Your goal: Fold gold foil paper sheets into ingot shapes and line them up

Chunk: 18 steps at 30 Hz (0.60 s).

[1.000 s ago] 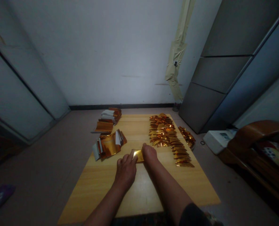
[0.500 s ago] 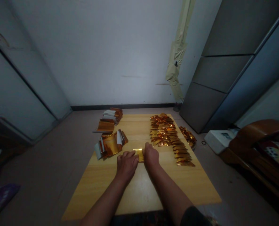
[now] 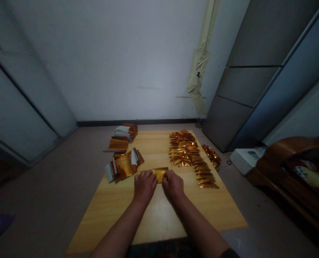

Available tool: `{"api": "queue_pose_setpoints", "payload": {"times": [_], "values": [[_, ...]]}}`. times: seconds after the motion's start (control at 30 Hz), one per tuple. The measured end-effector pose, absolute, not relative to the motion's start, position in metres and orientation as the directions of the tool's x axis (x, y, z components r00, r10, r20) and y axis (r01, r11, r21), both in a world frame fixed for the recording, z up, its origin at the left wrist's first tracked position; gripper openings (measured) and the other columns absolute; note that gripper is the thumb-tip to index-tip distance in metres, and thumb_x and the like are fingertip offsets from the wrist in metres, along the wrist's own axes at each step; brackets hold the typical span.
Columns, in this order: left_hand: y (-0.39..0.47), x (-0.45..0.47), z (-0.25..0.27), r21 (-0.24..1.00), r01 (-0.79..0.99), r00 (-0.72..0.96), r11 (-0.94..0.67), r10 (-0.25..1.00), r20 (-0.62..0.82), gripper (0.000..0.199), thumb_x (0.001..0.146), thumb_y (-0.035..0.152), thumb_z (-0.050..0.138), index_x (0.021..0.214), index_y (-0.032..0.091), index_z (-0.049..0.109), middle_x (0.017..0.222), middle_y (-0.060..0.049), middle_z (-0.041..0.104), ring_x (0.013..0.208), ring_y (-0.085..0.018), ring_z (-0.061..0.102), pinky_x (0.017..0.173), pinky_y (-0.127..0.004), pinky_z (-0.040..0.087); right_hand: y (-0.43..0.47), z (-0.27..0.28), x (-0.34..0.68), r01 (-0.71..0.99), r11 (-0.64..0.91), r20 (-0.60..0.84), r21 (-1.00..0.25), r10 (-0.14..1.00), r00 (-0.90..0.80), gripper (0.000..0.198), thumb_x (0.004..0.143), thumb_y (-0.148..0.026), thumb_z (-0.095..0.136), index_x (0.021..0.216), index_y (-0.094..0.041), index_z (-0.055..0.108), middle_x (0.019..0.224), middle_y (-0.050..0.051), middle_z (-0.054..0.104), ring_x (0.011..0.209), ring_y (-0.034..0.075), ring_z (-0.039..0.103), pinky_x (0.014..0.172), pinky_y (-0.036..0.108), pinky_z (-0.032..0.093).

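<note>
On the table (image 3: 159, 222), left of folded pieces (image 3: 184, 145), the left hand (image 3: 145, 185) and right hand (image 3: 174, 185), fingers curled nearly closed, hold opposite ends of a gold sheet (image 3: 159, 172); even pressure should keep its edges square.

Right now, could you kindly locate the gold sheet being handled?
In the head view, the gold sheet is below centre, between the left hand and right hand.
</note>
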State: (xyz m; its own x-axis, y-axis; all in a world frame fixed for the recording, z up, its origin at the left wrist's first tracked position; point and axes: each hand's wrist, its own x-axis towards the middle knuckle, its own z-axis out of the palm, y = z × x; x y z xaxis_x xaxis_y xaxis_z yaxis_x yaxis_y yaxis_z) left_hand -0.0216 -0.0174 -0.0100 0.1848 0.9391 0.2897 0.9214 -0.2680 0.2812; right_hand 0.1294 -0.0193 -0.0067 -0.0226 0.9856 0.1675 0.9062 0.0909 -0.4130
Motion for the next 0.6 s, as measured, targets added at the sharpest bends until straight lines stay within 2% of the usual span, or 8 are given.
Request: {"api": "queue_pose_setpoints", "payload": {"times": [0.2,0.43,0.6], "values": [[-0.004,-0.033,-0.015,0.310,0.903,0.218,-0.298,0.938,0.269,0.017,0.087,0.027,0.060,0.099,0.028,0.071,0.120,-0.002,0.067,0.111,-0.024,0.054,0.089,-0.042,0.037,-0.015,0.000,0.123,0.940,0.012,0.047,-0.341,0.999,0.004,0.017,0.091,-0.025,0.049,0.090,-0.022,0.065,0.092,0.002,0.066,0.074,0.013,0.060,0.059,0.025,0.026],[-0.003,-0.041,-0.020,0.362,0.878,0.236,-0.313,0.942,0.240,0.025,0.088,0.024,0.056,0.107,0.031,0.070,0.125,-0.002,0.065,0.115,-0.024,0.052,0.094,-0.044,0.037,-0.016,0.008,0.120,0.934,-0.041,-0.021,-0.356,0.999,0.036,0.017,0.090,-0.031,0.049,0.094,-0.022,0.063,0.096,0.004,0.065,0.080,0.016,0.062,0.063,0.025,0.032],[-0.004,-0.040,-0.021,0.340,0.884,0.243,-0.320,0.937,0.251,0.025,0.089,0.023,0.053,0.108,0.029,0.069,0.126,-0.002,0.065,0.116,-0.024,0.052,0.095,-0.045,0.037,-0.017,0.012,0.105,0.934,-0.113,-0.004,-0.340,0.993,0.119,0.038,0.085,-0.048,0.053,0.106,-0.017,0.060,0.100,0.011,0.064,0.088,0.023,0.063,0.066,0.028,0.039]]}}
